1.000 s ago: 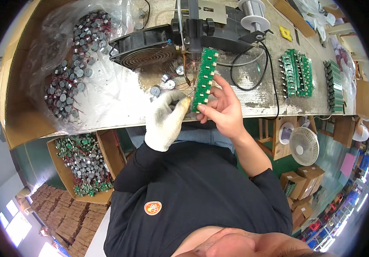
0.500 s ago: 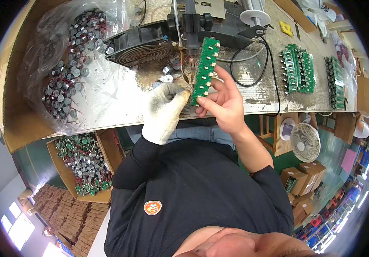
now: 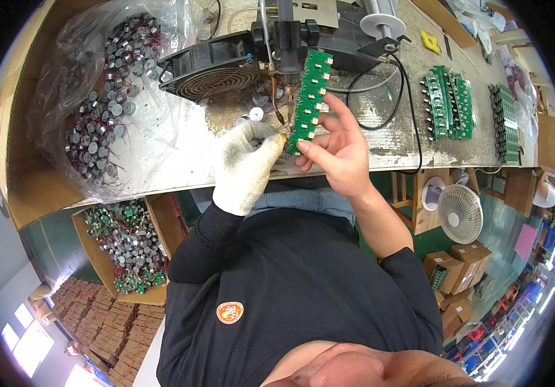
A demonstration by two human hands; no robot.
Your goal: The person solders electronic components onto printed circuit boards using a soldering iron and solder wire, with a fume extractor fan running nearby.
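My right hand [image 3: 336, 145], bare, grips a long green circuit board strip [image 3: 309, 97] by its lower end, thumb in front and fingers behind. Small pale connectors run along the strip, which stands tilted below the soldering stand [image 3: 286, 45]. On my left hand [image 3: 245, 164] is a white glove, dirty at the fingertips. Its fingers are pinched together close to the strip's lower left edge; what lies between them is hidden. Just beyond the gloved fingers sits a small round silver motor [image 3: 256, 114]. A thin soldering tip [image 3: 280, 117] points down beside the strip.
Left, a carton lined with clear plastic [image 3: 151, 122] holds many wired motors [image 3: 90, 145]. A black fan [image 3: 216, 77] and a solder spool [image 3: 382, 26] stand behind. Green board stacks [image 3: 446, 103] lie right, past a black cable [image 3: 413, 122]. Below left is a box of wired boards [image 3: 129, 242].
The circuit board strip has risen slightly, with my right hand still holding it. The round motors beyond my left hand have shifted a little and show a different face.
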